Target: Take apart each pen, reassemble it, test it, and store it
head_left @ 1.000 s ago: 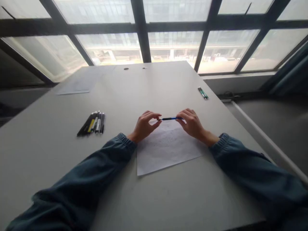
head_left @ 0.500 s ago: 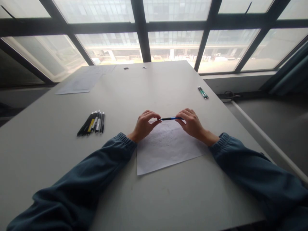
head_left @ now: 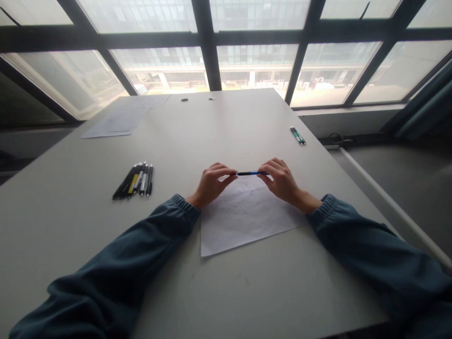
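Observation:
A blue and black pen (head_left: 248,173) lies level between my two hands, just above the far edge of a paper sheet. My left hand (head_left: 216,182) pinches its left end between thumb and fingers. At the other end, the thumb and fingers of my right hand (head_left: 279,181) close on the blue part, hiding the tip there. The white paper sheet (head_left: 243,230) lies tilted on the table under my hands and wrists, with faint scribbled marks on its upper part.
Several pens (head_left: 136,181), mostly black, lie side by side at the left of the white table (head_left: 197,136). Two green pens (head_left: 298,135) are near the right edge. Paper sheets (head_left: 116,120) rest at the far left, by the windows. Two round cable holes (head_left: 184,100) sit at the back.
My left fingertips have closed slightly further over the pen's left end, covering its tip. Otherwise hands, pen and paper stay practically in place.

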Available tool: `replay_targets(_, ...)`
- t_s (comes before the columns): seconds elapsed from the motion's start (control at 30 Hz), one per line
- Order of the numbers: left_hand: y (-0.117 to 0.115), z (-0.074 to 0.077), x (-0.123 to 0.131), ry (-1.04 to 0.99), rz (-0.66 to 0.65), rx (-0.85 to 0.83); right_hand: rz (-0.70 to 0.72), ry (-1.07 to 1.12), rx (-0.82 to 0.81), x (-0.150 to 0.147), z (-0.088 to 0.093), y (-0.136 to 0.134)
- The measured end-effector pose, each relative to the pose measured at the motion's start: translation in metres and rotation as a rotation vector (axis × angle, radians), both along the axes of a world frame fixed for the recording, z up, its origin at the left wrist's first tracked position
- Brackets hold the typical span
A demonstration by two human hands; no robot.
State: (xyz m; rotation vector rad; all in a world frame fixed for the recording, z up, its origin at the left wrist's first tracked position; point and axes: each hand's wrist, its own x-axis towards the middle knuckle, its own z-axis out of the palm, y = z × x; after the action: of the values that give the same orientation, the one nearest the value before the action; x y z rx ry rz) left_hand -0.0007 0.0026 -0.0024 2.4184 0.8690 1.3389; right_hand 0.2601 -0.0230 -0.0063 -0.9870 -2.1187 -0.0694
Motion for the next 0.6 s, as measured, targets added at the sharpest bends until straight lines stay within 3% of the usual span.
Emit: replay_targets(0.6, -0.0004, 0.0006, -0.0004, 0.038, -0.005, -0.021, 0.011, -0.009, -0.015, -0.0007, 0.0012, -0.0014)
